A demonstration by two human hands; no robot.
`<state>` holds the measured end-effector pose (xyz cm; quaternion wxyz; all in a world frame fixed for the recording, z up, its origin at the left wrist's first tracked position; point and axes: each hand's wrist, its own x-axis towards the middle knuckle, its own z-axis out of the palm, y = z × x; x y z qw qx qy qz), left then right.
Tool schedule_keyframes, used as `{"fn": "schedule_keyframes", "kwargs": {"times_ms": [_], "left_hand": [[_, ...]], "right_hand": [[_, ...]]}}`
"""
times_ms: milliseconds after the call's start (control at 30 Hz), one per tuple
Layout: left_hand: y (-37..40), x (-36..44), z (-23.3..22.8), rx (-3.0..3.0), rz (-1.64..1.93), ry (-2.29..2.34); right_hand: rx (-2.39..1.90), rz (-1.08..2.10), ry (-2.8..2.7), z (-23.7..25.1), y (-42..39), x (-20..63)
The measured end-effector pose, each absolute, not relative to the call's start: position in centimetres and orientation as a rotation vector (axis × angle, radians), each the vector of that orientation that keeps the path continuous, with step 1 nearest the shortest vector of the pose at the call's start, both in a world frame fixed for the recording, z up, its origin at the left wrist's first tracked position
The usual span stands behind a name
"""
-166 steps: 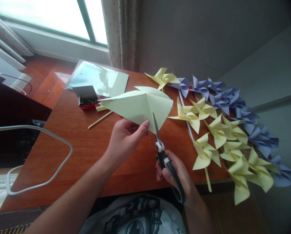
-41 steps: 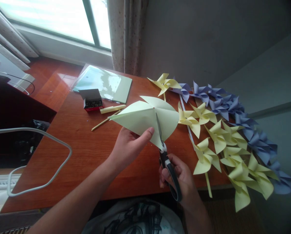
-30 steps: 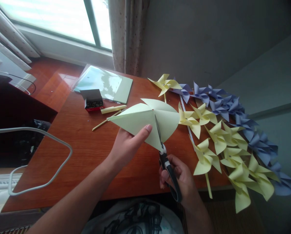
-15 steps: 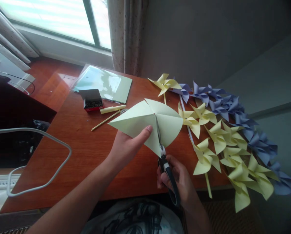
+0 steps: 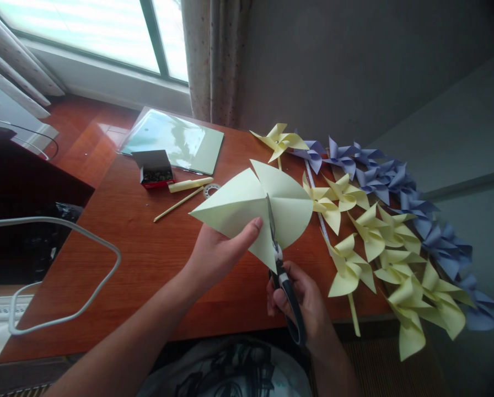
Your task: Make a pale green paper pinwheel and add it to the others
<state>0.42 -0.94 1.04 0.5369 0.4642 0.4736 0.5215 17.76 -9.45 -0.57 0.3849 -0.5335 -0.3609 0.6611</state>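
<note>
Step in hand: we judge a diagonal cut into the pale yellow paper square, the scissors entering from its corner at 6 o'clock.
Where the paper is: held just above the wooden desk, tilted, with the rows of yellow pinwheels at its 3 o'clock.
Left hand: closed on the paper's near edge, thumb on top and pointing toward 2 o'clock, the other fingers hidden beneath; the forearm runs in from 7 o'clock.
Right hand: fingers curled shut through the black scissor handles; blades nearly closed, tip close to the meeting of the creases.
Next move, as we judge it: the cut should stop short of the centre, and then we would turn the sheet to bring another corner to the blades.
Surroundings: blue pinwheels at 2 o'clock beyond the yellow ones; a box of pins, a paper stick and a green sheet at 10 to 11 o'clock.
</note>
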Motion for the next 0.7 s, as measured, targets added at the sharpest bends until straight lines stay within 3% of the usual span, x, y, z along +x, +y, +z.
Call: {"fn": "schedule_keyframes", "kwargs": {"times_ms": [700], "left_hand": [[-1.07, 0.40, 1.39, 0.959, 1.209, 1.097]], "right_hand": [[-1.381, 1.666, -0.914, -0.86, -9.41, 17.39]]}}
